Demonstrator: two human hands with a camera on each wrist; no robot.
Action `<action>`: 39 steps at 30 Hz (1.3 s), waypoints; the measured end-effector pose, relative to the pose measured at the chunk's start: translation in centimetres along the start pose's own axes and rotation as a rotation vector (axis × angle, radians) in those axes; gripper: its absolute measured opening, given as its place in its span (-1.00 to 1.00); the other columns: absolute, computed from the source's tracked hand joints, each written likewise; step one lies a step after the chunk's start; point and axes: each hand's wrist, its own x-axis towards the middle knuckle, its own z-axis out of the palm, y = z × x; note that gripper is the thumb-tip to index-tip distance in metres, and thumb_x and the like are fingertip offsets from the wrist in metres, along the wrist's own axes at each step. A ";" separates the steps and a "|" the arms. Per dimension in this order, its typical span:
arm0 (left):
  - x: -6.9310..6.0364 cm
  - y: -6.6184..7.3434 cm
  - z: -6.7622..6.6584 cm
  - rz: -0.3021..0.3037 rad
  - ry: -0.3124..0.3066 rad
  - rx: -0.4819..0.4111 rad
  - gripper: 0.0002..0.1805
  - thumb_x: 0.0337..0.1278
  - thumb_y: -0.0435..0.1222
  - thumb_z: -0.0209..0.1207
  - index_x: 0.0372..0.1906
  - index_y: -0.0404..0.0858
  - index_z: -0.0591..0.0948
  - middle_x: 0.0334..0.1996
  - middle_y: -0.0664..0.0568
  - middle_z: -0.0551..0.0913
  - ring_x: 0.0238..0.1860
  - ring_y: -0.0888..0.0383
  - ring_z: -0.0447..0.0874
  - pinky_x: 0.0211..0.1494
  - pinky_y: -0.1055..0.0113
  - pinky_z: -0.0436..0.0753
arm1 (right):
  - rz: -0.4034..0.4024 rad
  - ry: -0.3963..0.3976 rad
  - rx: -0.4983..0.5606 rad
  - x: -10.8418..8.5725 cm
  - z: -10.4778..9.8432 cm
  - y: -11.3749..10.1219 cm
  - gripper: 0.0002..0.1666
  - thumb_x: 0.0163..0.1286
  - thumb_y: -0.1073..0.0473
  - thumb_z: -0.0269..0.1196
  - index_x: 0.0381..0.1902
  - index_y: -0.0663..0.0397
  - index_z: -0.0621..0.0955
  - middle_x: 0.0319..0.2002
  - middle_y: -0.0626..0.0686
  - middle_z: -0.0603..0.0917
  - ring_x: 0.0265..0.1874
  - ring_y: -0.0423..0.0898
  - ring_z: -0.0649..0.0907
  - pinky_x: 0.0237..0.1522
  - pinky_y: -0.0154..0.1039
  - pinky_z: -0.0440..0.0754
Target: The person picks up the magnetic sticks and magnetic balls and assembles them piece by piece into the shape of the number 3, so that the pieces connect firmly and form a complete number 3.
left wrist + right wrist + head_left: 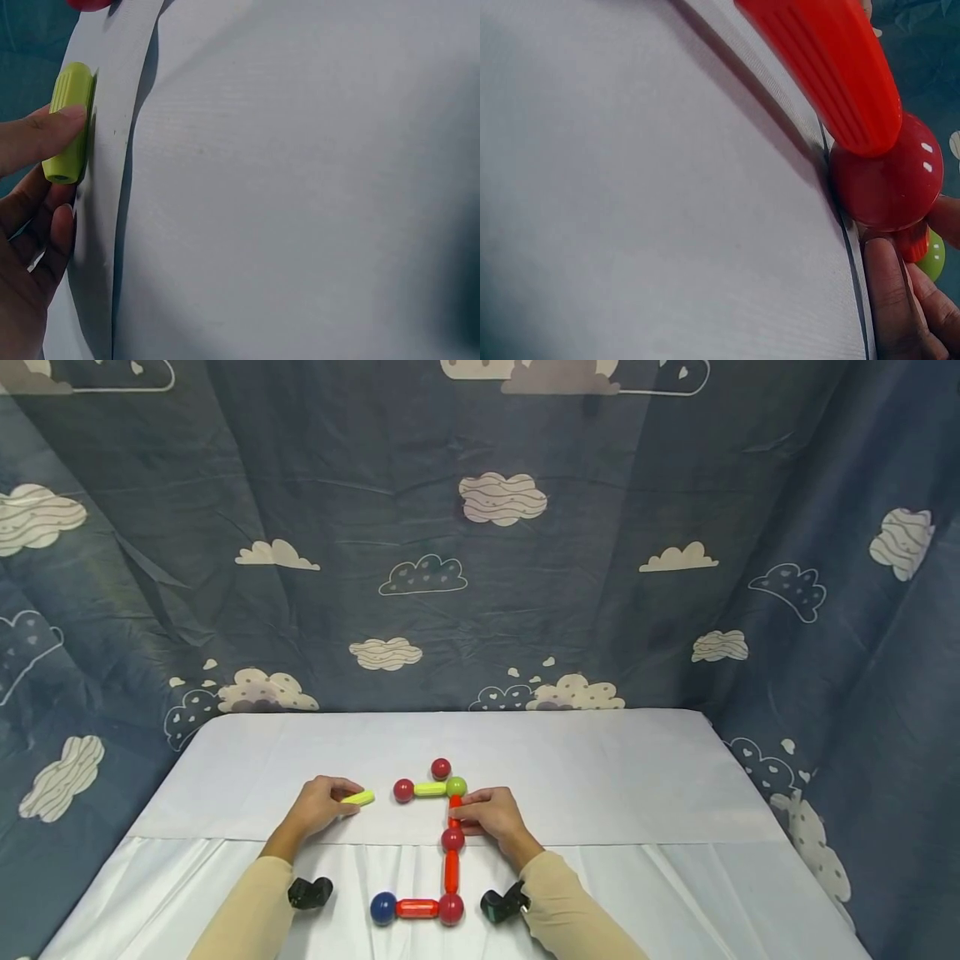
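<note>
My left hand (318,807) pinches a loose yellow-green ribbed rod (70,86) between thumb and fingers, left of a chain of toy rods and balls. With its fingers on both sides, my right hand (495,815) grips an upper red rod (454,817). That rod joins a green ball (456,786) to a red ball (889,176). From the green ball a yellow-green rod (431,789) runs left to another red ball (403,790). Below, a second red rod (451,872) leads to a corner red ball (451,910); a horizontal red rod (417,908) ends at a blue ball (383,908).
A separate red ball (441,768) sits just behind the green one. White cloth (600,777) covers the table, with a fold across its middle. A dark cloud-print curtain (337,610) hangs behind and at the sides. Black wrist cameras (310,893) are strapped to both wrists.
</note>
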 end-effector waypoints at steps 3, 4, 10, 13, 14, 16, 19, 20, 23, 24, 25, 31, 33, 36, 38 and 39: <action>-0.1 0.1 -0.1 -0.006 -0.005 0.006 -0.72 -0.02 -0.37 0.37 -0.11 -0.27 0.72 -0.20 -0.02 0.70 -0.25 0.08 0.47 -0.09 0.14 0.45 | -0.006 -0.003 0.004 0.0 0.0 0.0 -0.66 0.03 0.36 0.45 -0.24 0.43 0.62 -0.49 0.10 0.70 -0.57 -0.13 0.70 -0.48 -0.22 0.67; -0.1 0.1 -0.1 -0.005 -0.005 0.008 -0.72 -0.01 -0.37 0.37 -0.11 -0.27 0.72 -0.19 -0.03 0.70 -0.24 0.07 0.47 -0.08 0.12 0.45 | -0.008 -0.004 0.006 0.0 0.0 0.1 -0.66 0.03 0.36 0.45 -0.24 0.44 0.62 -0.49 0.10 0.70 -0.57 -0.13 0.70 -0.48 -0.22 0.67; -0.2 0.2 0.0 -0.002 -0.012 0.017 -0.72 0.00 -0.36 0.37 -0.11 -0.25 0.72 -0.17 -0.03 0.70 -0.23 0.07 0.46 -0.07 0.12 0.45 | -0.004 0.000 0.008 0.0 0.0 0.1 -0.67 0.04 0.36 0.45 -0.24 0.43 0.62 -0.49 0.10 0.71 -0.59 -0.14 0.70 -0.49 -0.24 0.66; -0.4 0.5 0.1 -0.002 -0.017 0.015 -0.72 0.00 -0.36 0.37 -0.11 -0.24 0.72 -0.20 0.00 0.70 -0.24 0.09 0.47 -0.09 0.15 0.46 | 0.005 0.003 0.001 -0.1 0.0 0.1 -0.66 0.03 0.36 0.45 -0.23 0.42 0.63 -0.47 0.11 0.71 -0.57 -0.13 0.70 -0.48 -0.24 0.66; -0.5 0.5 0.1 0.000 -0.021 0.016 -0.72 0.00 -0.36 0.37 -0.11 -0.23 0.72 -0.21 0.01 0.70 -0.24 0.10 0.48 -0.09 0.15 0.47 | 0.006 0.003 -0.002 -0.1 0.0 0.1 -0.66 0.03 0.35 0.45 -0.23 0.42 0.63 -0.47 0.12 0.71 -0.56 -0.13 0.70 -0.48 -0.24 0.66; -0.7 0.7 0.1 0.006 -0.037 0.020 -0.73 0.01 -0.36 0.36 -0.11 -0.22 0.72 -0.23 0.04 0.70 -0.24 0.11 0.49 -0.10 0.16 0.49 | 0.004 0.000 -0.004 -0.2 0.0 0.0 -0.67 0.03 0.35 0.45 -0.24 0.42 0.63 -0.47 0.12 0.71 -0.56 -0.12 0.71 -0.48 -0.23 0.67; -1.2 1.1 0.1 0.028 -0.061 0.027 -0.74 0.01 -0.37 0.36 -0.13 -0.21 0.72 -0.22 0.05 0.68 -0.24 0.14 0.52 -0.09 0.15 0.52 | 0.007 -0.002 0.009 -0.2 0.1 0.0 -0.67 0.02 0.37 0.45 -0.24 0.42 0.63 -0.49 0.11 0.71 -0.56 -0.12 0.71 -0.48 -0.23 0.67; -1.4 1.3 0.1 0.038 -0.067 0.031 -0.75 0.01 -0.37 0.36 -0.13 -0.20 0.72 -0.22 0.05 0.68 -0.24 0.14 0.53 -0.09 0.15 0.53 | 0.004 0.000 0.006 -0.2 0.1 0.0 -0.67 0.02 0.37 0.45 -0.25 0.42 0.63 -0.49 0.10 0.70 -0.56 -0.13 0.70 -0.48 -0.23 0.67; -1.8 1.8 0.2 0.072 -0.076 0.041 -0.75 -0.01 -0.37 0.37 -0.15 -0.19 0.72 -0.20 0.03 0.68 -0.25 0.16 0.54 -0.12 0.16 0.54 | 0.011 0.004 0.014 -0.1 0.1 0.0 -0.67 0.01 0.37 0.46 -0.25 0.41 0.63 -0.50 0.09 0.70 -0.55 -0.13 0.70 -0.48 -0.24 0.67; -2.0 1.9 0.2 0.084 -0.078 0.045 -0.75 -0.01 -0.38 0.37 -0.15 -0.20 0.72 -0.19 0.02 0.68 -0.25 0.16 0.54 -0.13 0.16 0.54 | 0.010 0.005 0.008 0.0 0.1 0.1 -0.67 0.02 0.36 0.46 -0.24 0.41 0.63 -0.49 0.08 0.70 -0.55 -0.13 0.70 -0.48 -0.24 0.67; -2.1 2.0 0.3 0.091 -0.080 0.044 -0.75 -0.02 -0.38 0.37 -0.15 -0.20 0.72 -0.19 0.02 0.68 -0.26 0.16 0.54 -0.14 0.17 0.54 | 0.009 0.005 0.006 0.0 0.1 0.1 -0.67 0.02 0.36 0.46 -0.24 0.41 0.63 -0.49 0.09 0.70 -0.55 -0.13 0.70 -0.48 -0.24 0.67; -2.6 2.8 1.2 0.120 -0.103 0.017 -0.77 -0.05 -0.40 0.39 -0.21 -0.17 0.74 -0.27 0.08 0.66 -0.27 0.17 0.53 -0.21 0.25 0.53 | 0.012 0.003 -0.005 -0.1 0.1 0.1 -0.66 0.03 0.35 0.45 -0.24 0.41 0.63 -0.48 0.10 0.71 -0.56 -0.12 0.71 -0.47 -0.23 0.67; -2.8 3.0 1.5 0.134 -0.114 0.000 -0.78 -0.06 -0.39 0.40 -0.22 -0.16 0.74 -0.28 0.09 0.66 -0.29 0.17 0.53 -0.26 0.28 0.53 | 0.015 0.002 -0.002 -0.1 0.1 0.0 -0.66 0.03 0.35 0.46 -0.24 0.41 0.63 -0.48 0.10 0.70 -0.56 -0.12 0.71 -0.47 -0.23 0.67; -3.0 3.3 1.9 0.158 -0.126 -0.021 -0.77 -0.07 -0.38 0.40 -0.21 -0.16 0.73 -0.28 0.08 0.66 -0.31 0.17 0.52 -0.30 0.31 0.52 | 0.017 -0.001 -0.003 -0.1 0.0 -0.1 -0.67 0.04 0.34 0.46 -0.24 0.40 0.63 -0.48 0.09 0.70 -0.57 -0.12 0.71 -0.47 -0.24 0.67; -3.2 3.6 2.1 0.176 -0.129 -0.025 -0.77 -0.05 -0.37 0.40 -0.20 -0.16 0.71 -0.28 0.08 0.66 -0.32 0.18 0.50 -0.30 0.31 0.50 | 0.014 -0.005 0.000 -0.1 0.0 -0.1 -0.68 0.04 0.35 0.45 -0.25 0.40 0.62 -0.49 0.09 0.69 -0.57 -0.12 0.70 -0.47 -0.24 0.67; -3.3 3.7 2.2 0.182 -0.126 -0.023 -0.77 -0.04 -0.36 0.40 -0.20 -0.15 0.71 -0.28 0.09 0.66 -0.32 0.18 0.49 -0.29 0.31 0.49 | 0.010 -0.007 0.002 -0.1 0.0 -0.1 -0.69 0.04 0.35 0.44 -0.25 0.40 0.62 -0.49 0.09 0.69 -0.58 -0.13 0.70 -0.47 -0.23 0.67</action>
